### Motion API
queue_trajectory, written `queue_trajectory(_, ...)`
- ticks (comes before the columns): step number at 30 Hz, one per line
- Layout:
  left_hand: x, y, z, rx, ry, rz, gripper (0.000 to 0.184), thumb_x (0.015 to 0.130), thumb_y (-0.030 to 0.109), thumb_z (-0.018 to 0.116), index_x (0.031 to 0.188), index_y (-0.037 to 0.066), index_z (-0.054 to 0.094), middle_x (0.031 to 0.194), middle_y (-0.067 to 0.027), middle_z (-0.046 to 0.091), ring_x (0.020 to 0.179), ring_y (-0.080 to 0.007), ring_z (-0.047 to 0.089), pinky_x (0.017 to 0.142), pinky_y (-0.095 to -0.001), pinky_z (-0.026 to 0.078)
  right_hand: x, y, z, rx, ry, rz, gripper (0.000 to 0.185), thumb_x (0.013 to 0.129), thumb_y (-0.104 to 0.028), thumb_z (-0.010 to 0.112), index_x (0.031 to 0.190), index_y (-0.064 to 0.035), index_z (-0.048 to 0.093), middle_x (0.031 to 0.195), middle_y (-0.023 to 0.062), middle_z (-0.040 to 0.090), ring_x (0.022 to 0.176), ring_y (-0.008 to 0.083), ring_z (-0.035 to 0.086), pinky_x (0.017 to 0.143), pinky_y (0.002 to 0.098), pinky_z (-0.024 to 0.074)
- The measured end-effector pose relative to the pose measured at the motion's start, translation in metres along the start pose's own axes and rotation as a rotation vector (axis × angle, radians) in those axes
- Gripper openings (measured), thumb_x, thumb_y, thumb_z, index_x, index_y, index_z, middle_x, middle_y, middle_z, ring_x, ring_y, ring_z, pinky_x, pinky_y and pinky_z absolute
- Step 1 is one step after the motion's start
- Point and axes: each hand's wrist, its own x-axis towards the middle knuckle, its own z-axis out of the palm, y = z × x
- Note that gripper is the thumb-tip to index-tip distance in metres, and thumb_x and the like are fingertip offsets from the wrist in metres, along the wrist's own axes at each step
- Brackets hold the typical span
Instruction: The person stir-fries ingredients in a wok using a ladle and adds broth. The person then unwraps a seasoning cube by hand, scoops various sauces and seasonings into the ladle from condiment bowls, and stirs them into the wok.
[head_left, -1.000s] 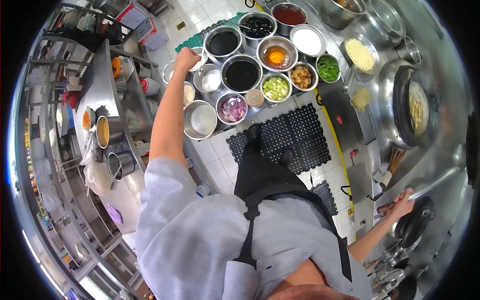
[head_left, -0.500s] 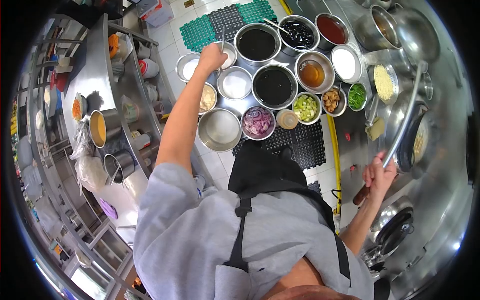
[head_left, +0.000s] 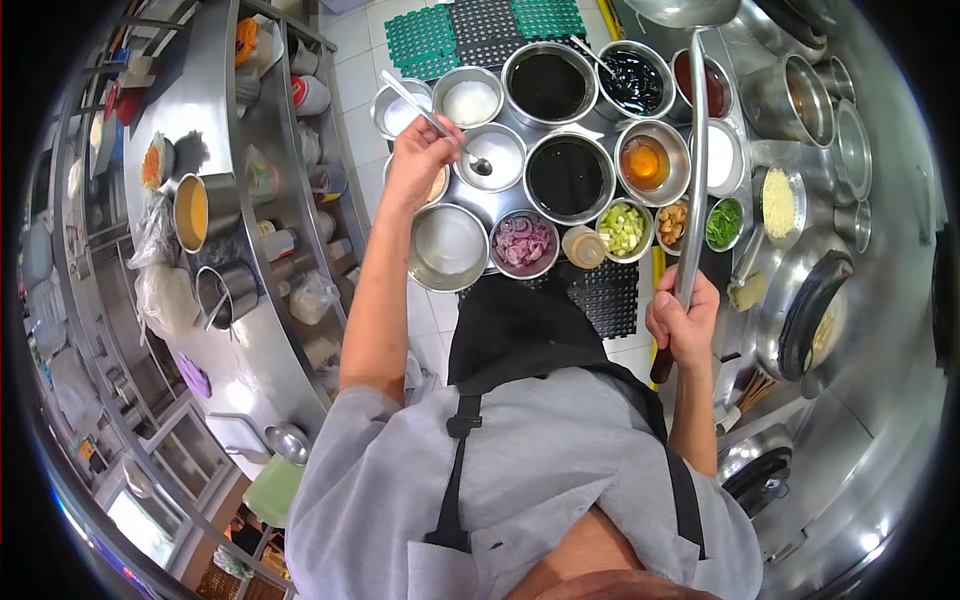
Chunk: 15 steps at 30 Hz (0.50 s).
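Observation:
My left hand [head_left: 422, 160] is closed on a small metal spoon [head_left: 408, 97], whose tip hangs over a bowl of white powder [head_left: 500, 150]. More white contents fill a neighbouring bowl [head_left: 472, 101]. My right hand [head_left: 685, 318] is wrapped round a long ladle [head_left: 700, 150] with a wooden handle end. The ladle's shaft passes over the edge of a bowl of red sauce [head_left: 712, 85], and its round metal head [head_left: 685, 8] is at the top edge. Below my left hand is a wide bowl [head_left: 447, 245], beside one of chopped purple onion [head_left: 524, 243].
Bowls of dark liquid [head_left: 569, 174], egg [head_left: 646, 162], cut green pieces [head_left: 622, 228] and chopped greens [head_left: 723, 222] stand in front. A wok [head_left: 800, 330] and steel pots [head_left: 790, 100] are at right. A steel counter [head_left: 265, 345] with a yellow-filled pot [head_left: 192, 212] is at left.
My left hand has lifted the spoon from the back bowls to over the nearer white one. My right hand has swung the ladle from the right side to the front bowls.

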Motion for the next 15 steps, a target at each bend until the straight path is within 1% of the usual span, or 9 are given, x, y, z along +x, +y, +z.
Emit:
queue_trajectory(1, -0.003, -0.010, 0.002, 0.047, 0.054, -0.013, 0.012, 0.095, 0.009, 0.068, 0.104, 0.003, 0.062, 0.091, -0.0073, 0.071, 0.070, -0.0092, 0.061, 0.065, -0.0246, 0.048, 0.002, 0.000, -0.003, 0.049, -0.035, 0.027, 0.009, 0.092, 0.002, 0.058, 0.100, 0.0005, 0.054, 0.062, 0.0001, 0.051, 0.039, 0.0052, 0.042, 0.037, 0.0225, 0.0318)
queue_trajectory(3, -0.011, -0.030, 0.009, 0.137, 0.165, -0.049, 0.009, 0.100, 0.012, 0.063, 0.105, 0.005, 0.061, 0.094, -0.0061, 0.070, 0.075, -0.0100, 0.062, 0.070, -0.0249, 0.049, 0.004, -0.001, -0.006, 0.026, -0.053, 0.052, 0.009, 0.092, 0.002, 0.057, 0.100, 0.0004, 0.054, 0.062, -0.0004, 0.051, 0.039, 0.0050, 0.041, 0.037, 0.0225, 0.0316)
queue_trajectory(4, -0.015, -0.040, 0.010, 0.217, 0.164, 0.008, 0.014, 0.104, 0.018, 0.057, 0.104, 0.005, 0.062, 0.094, -0.0055, 0.070, 0.076, -0.0108, 0.064, 0.071, -0.0259, 0.050, 0.005, -0.001, -0.009, 0.007, -0.057, 0.068, 0.009, 0.092, 0.002, 0.057, 0.100, 0.0004, 0.054, 0.061, -0.0004, 0.051, 0.039, 0.0049, 0.041, 0.037, 0.0225, 0.0316)
queue_trajectory(7, -0.024, -0.063, 0.011, 0.384, 0.307, 0.107, 0.018, 0.103, 0.017, 0.057, 0.101, 0.000, 0.060, 0.088, -0.0071, 0.067, 0.072, -0.0140, 0.064, 0.068, -0.0278, 0.052, 0.006, -0.002, -0.017, -0.041, -0.082, 0.102, 0.009, 0.092, 0.001, 0.058, 0.100, 0.0002, 0.054, 0.061, -0.0008, 0.050, 0.039, 0.0047, 0.041, 0.037, 0.0225, 0.0317)
queue_trajectory(8, -0.028, -0.067, 0.013, 0.342, 0.369, 0.142, 0.020, 0.103, 0.018, 0.056, 0.100, -0.001, 0.061, 0.082, -0.0056, 0.065, 0.069, -0.0132, 0.063, 0.066, -0.0281, 0.051, 0.005, -0.002, -0.019, -0.054, -0.092, 0.112, 0.009, 0.092, 0.001, 0.058, 0.100, 0.0002, 0.054, 0.061, -0.0010, 0.050, 0.039, 0.0046, 0.041, 0.037, 0.0225, 0.0318)
queue_trajectory(11, -0.038, -0.068, 0.005, 0.502, 0.405, 0.126, 0.019, 0.102, 0.017, 0.057, 0.097, -0.001, 0.062, 0.074, -0.0032, 0.062, 0.067, -0.0113, 0.060, 0.063, -0.0278, 0.048, 0.005, 0.002, -0.028, -0.098, -0.123, 0.146, 0.009, 0.092, 0.001, 0.058, 0.100, 0.0003, 0.054, 0.060, -0.0013, 0.050, 0.039, 0.0047, 0.042, 0.037, 0.0226, 0.0321)
queue_trajectory(12, -0.040, -0.068, 0.003, 0.602, 0.455, 0.116, 0.019, 0.100, 0.017, 0.061, 0.093, -0.001, 0.065, 0.071, -0.0016, 0.061, 0.065, -0.0099, 0.056, 0.060, -0.0276, 0.046, 0.005, 0.002, -0.029, -0.106, -0.127, 0.163, 0.009, 0.092, 0.001, 0.058, 0.100, 0.0002, 0.054, 0.060, -0.0014, 0.051, 0.039, 0.0045, 0.042, 0.037, 0.0226, 0.0322)
queue_trajectory(15, -0.049, -0.062, 0.006, 0.666, 0.527, 0.236, 0.019, 0.097, 0.016, 0.067, 0.094, -0.002, 0.068, 0.072, -0.0025, 0.062, 0.063, -0.0101, 0.055, 0.059, -0.0285, 0.045, 0.003, 0.004, -0.032, -0.144, -0.140, 0.209, 0.009, 0.092, 0.001, 0.058, 0.100, 0.0000, 0.054, 0.061, -0.0018, 0.051, 0.040, 0.0040, 0.042, 0.037, 0.0226, 0.0325)
